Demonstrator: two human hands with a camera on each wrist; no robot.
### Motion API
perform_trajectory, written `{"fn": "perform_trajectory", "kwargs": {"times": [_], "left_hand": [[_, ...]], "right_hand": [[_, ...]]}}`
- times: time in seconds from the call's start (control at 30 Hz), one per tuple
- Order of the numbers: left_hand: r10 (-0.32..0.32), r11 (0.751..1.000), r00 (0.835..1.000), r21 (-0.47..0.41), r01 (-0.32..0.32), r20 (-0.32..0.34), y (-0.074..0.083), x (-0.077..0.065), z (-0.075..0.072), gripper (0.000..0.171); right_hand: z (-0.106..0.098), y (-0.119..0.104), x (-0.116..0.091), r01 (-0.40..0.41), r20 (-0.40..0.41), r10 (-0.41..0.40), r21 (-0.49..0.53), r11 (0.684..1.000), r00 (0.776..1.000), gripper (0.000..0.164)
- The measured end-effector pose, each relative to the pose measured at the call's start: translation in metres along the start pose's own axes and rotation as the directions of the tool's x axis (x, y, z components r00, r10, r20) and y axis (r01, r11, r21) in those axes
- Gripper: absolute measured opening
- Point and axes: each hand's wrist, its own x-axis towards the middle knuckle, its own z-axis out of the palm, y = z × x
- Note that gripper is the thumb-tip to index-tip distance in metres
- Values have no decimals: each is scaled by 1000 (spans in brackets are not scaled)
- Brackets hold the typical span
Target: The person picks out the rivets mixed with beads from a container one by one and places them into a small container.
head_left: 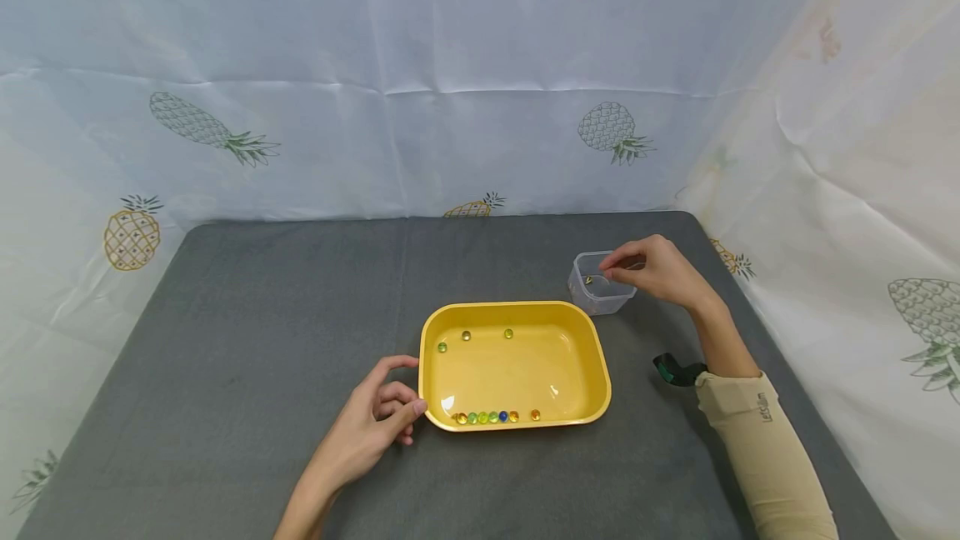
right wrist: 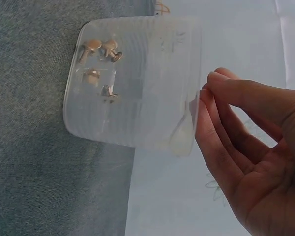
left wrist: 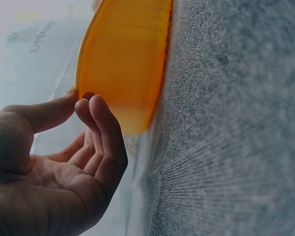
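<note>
A yellow tray [head_left: 525,373] lies on the grey table, with several glass marbles [head_left: 483,417] along its near side and 3 more toward its far and left sides. My left hand [head_left: 365,423] holds the tray's left rim, thumb on the edge [left wrist: 77,73] and fingers curled against the outer wall. Over a clear plastic container [head_left: 597,304], my right hand [head_left: 660,273] has its thumb and fingertips together, close to the rim. Whether anything is between them cannot be made out. Several small brass-coloured pieces with round heads and short stems [right wrist: 92,45] lie in the container.
The container stands just beyond the tray's far right corner. A dark, glossy object [head_left: 677,371] shows beside the right sleeve [head_left: 757,448]. Grey cloth [head_left: 247,373] covers the table, and white pineapple-print sheets [head_left: 480,32] hang behind it and at both sides.
</note>
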Motion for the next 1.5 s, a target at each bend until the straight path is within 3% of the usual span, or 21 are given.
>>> {"fn": "perform_trajectory", "kwargs": {"times": [0.3,0.63,0.9,1.23,1.5], "left_hand": [[11,1000,1000,-2,-11,1,0,0,0,56],[7,1000,1000,-1,-7,1,0,0,0,56],[5,1000,1000,0,-5,3,0,0,0,56],[-1,1000,1000,0,1,-1,1,0,0,56],[-5,1000,1000,4,5,2,1,0,0,56]], "right_hand": [[0,-18,-1,33,-1,-33,-14,999,999,13],[4,-45,2,129,8,-129,-13,992,992,13],[15,-72,6,177,71,-175,-18,984,982,17],[32,-102,15,267,168,-262,-6,964,950,17],[45,-120,27,330,270,-324,26,944,907,14]]}}
